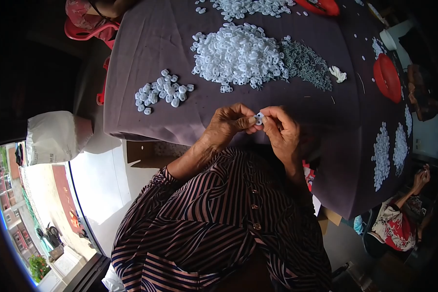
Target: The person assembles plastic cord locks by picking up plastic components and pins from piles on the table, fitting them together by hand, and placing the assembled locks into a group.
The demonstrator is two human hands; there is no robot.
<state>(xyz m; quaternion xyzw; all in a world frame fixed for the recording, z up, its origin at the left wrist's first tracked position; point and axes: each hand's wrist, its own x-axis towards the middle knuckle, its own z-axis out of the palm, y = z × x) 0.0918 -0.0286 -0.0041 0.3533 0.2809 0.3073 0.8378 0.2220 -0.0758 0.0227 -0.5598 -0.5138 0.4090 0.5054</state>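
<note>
Close to the table's front edge, a small white plastic piece with dark holes [259, 118] is pinched between both hands. My left hand [231, 121] grips it from the left with thumb and fingertips, and my right hand [280, 127] from the right. Beyond them lies a big heap of similar white pieces [238, 56]. Against its right side rests a pile of small grey metal screws or nails [306, 63]. To the left is a smaller group of white pieces [163, 91], which look like joined or finished ones. My fingertips partly cover the held piece.
The purple-grey cloth [141, 53] covers the table. A crumpled white scrap [337, 74] lies right of the metal pile. Red bowls [387, 78] and more white heaps [382, 155] are farther off. Other people sit at the right and far left. An open cardboard box [136, 155] stands below the edge.
</note>
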